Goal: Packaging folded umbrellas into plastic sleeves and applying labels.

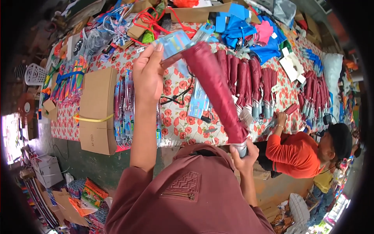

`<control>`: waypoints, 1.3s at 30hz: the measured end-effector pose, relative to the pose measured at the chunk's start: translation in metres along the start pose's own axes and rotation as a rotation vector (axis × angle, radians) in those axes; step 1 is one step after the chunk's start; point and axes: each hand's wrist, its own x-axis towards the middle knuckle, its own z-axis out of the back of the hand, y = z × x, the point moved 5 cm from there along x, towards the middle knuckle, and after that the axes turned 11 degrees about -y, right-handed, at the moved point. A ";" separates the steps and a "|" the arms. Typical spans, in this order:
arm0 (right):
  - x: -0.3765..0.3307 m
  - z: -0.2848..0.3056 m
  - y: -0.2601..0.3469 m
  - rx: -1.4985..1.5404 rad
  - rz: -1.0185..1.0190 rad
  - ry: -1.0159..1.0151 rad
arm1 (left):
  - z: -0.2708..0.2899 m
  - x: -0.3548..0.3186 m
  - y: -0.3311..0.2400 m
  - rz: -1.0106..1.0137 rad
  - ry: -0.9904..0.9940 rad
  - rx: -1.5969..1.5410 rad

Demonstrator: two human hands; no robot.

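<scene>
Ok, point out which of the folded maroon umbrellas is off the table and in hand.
The long folded maroon umbrella slanting across the middle: the right hand grips its silver handle end, the left hand is at its tip. The other maroon umbrellas lie in rows on the floral tablecloth.

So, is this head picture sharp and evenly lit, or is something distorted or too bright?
Head view: strong fisheye bending, with black corners and the table edge curving; daylight is soft and even on the folded maroon umbrella held between the left hand and right hand; a patch at the left rim is blown out white; small goods at the far rim look soft and smeared.
</scene>
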 end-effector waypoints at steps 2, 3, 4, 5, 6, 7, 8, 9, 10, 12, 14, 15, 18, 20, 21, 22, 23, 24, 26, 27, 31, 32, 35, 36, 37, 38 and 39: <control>0.000 0.003 0.011 0.004 0.112 0.010 | 0.000 0.000 -0.006 -0.045 -0.003 0.077; 0.001 0.004 0.015 0.006 0.167 0.015 | 0.000 0.000 -0.009 -0.067 -0.006 0.117; 0.001 0.005 0.015 0.006 0.177 0.021 | -0.002 -0.002 -0.011 -0.075 -0.011 0.110; 0.001 0.005 0.015 -0.003 0.192 0.029 | -0.005 -0.004 -0.013 -0.089 -0.044 0.103; 0.001 0.005 0.014 -0.012 0.207 0.038 | -0.009 -0.006 -0.015 -0.103 -0.078 0.096; 0.002 0.005 0.014 -0.021 0.222 0.047 | -0.012 -0.008 -0.017 -0.117 -0.112 0.089; 0.002 0.005 0.014 -0.029 0.237 0.057 | -0.011 -0.010 -0.019 -0.130 -0.147 0.082; 0.003 0.005 0.014 -0.030 0.246 0.064 | -0.008 -0.010 -0.019 -0.137 -0.153 0.076; 0.003 0.006 0.015 -0.053 0.262 0.045 | -0.004 -0.009 -0.016 -0.123 -0.131 0.064; 0.004 0.007 0.017 -0.098 0.294 0.007 | 0.006 -0.008 -0.011 -0.095 -0.086 0.042; 0.005 0.008 0.017 -0.124 0.309 -0.006 | 0.010 -0.010 -0.011 -0.078 -0.070 0.029; 0.005 0.008 0.016 -0.138 0.330 -0.011 | 0.008 -0.012 -0.015 -0.104 -0.050 0.058; 0.007 0.008 0.015 -0.182 0.390 -0.026 | 0.001 -0.019 -0.025 -0.178 0.014 0.143; 0.007 0.007 0.016 -0.198 0.395 -0.023 | 0.010 -0.020 -0.033 -0.222 0.030 0.239; 0.007 0.006 0.016 -0.212 0.400 -0.026 | 0.016 -0.019 -0.038 -0.268 0.052 0.334; 0.008 0.006 0.016 -0.227 0.405 -0.028 | 0.020 -0.019 -0.042 -0.313 0.074 0.430; 0.008 0.005 0.016 -0.241 0.410 -0.030 | 0.021 -0.020 -0.044 -0.358 0.096 0.527; 0.007 0.004 0.015 -0.243 0.409 -0.029 | 0.022 -0.020 -0.042 -0.356 0.095 0.526; 0.007 0.002 0.014 -0.246 0.424 -0.036 | 0.025 -0.022 -0.041 -0.385 0.061 0.534; 0.006 0.001 0.014 -0.247 0.432 -0.040 | 0.026 -0.023 -0.040 -0.399 0.044 0.538; 0.004 -0.006 0.012 -0.234 0.409 -0.037 | 0.020 -0.029 -0.039 -0.448 0.032 0.567; 0.003 -0.009 0.011 -0.226 0.394 -0.035 | 0.018 -0.031 -0.039 -0.466 0.035 0.579; 0.003 -0.014 0.012 -0.206 0.379 -0.028 | 0.017 -0.029 -0.039 -0.500 0.028 0.609; 0.003 -0.015 0.014 -0.198 0.377 -0.026 | 0.018 -0.027 -0.039 -0.513 0.021 0.625; 0.003 -0.016 0.015 -0.189 0.375 -0.025 | 0.019 -0.025 -0.039 -0.526 0.014 0.641; 0.002 -0.017 0.015 -0.180 0.373 -0.023 | 0.020 -0.024 -0.040 -0.539 0.007 0.657; 0.001 -0.019 0.015 -0.173 0.376 -0.025 | 0.021 -0.023 -0.040 -0.546 0.008 0.661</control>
